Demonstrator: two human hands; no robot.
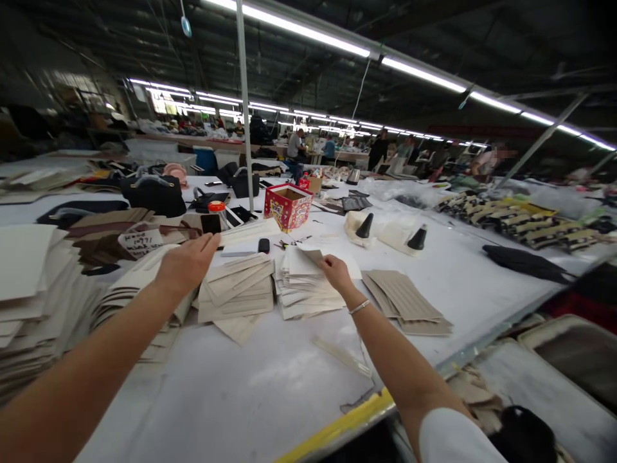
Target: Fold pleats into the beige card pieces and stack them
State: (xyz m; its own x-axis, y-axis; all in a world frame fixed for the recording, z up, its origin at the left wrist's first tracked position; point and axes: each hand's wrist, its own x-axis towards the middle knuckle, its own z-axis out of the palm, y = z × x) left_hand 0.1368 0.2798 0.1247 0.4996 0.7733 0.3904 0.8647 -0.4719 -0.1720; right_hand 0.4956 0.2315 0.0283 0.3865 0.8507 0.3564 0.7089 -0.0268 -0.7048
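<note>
My right hand (337, 271) pinches the raised corner of a thin sheet (313, 256) on top of a messy stack of white pieces (303, 297). My left hand (189, 260) is held out with its fingers pressed together; whatever they hold, if anything, is hidden. Beyond its fingertips lies a pale, flat strip (253, 230), and I cannot tell whether they touch. Between the two hands sits a pile of beige panels (238, 292). To the right of my right hand rests another pile of ribbed beige panels (409, 299).
Tall stacks of white sheets (26, 263) stand at the left. A red patterned box (289, 207) and two thread cones (364, 226) are farther back. Black bags (154, 193) lie at the back left. A yellow strip (342, 424) marks the near table edge. Other people work far off.
</note>
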